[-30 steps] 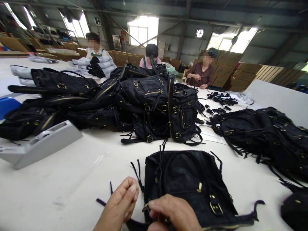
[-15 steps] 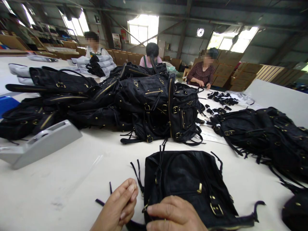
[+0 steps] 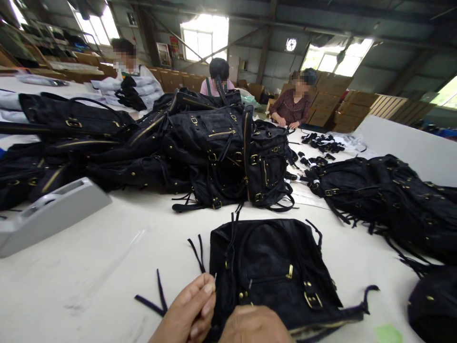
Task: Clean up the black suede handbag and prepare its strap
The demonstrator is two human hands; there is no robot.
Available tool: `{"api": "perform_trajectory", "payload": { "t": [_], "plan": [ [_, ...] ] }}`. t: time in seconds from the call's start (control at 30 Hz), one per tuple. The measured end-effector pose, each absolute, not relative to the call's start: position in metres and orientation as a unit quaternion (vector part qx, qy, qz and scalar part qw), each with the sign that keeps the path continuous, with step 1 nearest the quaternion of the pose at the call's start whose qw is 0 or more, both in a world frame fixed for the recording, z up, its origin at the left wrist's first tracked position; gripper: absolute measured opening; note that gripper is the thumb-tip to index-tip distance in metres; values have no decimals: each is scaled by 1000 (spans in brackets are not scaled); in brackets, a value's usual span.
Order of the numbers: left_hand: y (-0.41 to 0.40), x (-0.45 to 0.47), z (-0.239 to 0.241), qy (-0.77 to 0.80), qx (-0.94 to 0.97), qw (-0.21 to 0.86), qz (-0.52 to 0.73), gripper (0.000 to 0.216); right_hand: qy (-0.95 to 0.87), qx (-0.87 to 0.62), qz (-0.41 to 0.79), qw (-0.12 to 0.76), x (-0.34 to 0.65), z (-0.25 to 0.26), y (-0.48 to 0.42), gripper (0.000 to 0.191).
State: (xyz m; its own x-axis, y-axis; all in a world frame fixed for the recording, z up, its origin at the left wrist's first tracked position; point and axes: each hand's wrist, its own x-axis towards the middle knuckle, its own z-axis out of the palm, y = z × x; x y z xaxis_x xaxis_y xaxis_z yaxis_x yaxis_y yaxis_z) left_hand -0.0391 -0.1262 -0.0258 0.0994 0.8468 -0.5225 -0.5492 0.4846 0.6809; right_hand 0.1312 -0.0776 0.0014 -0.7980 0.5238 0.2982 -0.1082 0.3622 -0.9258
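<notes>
Head view: I see a black bag [image 3: 274,271] lying flat on the white table [image 3: 89,267], gold buckles and zipper showing, thin straps trailing off its left edge. My left hand [image 3: 189,314] pinches that edge, fingers closed. My right hand [image 3: 255,326] rests on the bag's near edge; its grip I cannot tell.

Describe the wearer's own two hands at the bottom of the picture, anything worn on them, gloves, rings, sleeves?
Both hands are bare. The left hand shows no glove and no ring on the fingers in view, with short plain nails. The right hand is ungloved too, seen mostly from the back, cut off by the picture's lower edge. No sleeve, watch or bracelet shows; the wrists lie out of frame.
</notes>
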Motion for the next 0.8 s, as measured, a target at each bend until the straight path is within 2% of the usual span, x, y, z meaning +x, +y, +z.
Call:
{"api": "perform_trajectory", "payload": {
  "t": [0.2,0.37,0.5,0.6,0.8],
  "plan": [
    [-128,-42,-30,547,301,650,434,38,-734,-266,518,350,140,24,-70,16],
    [-131,-43,-31,598,406,589,360,41,-640,-378,555,374,156,11,-71,14],
    [-128,-41,-32,630,444,560,304,40,-596,-390,585,387,158,2,-74,15],
    [-123,-36,-34,660,552,437,263,31,-625,-394,560,375,161,0,-72,14],
    [-129,-23,-39,652,690,202,241,22,-647,-426,561,294,167,-15,-72,18]
  ]
}}
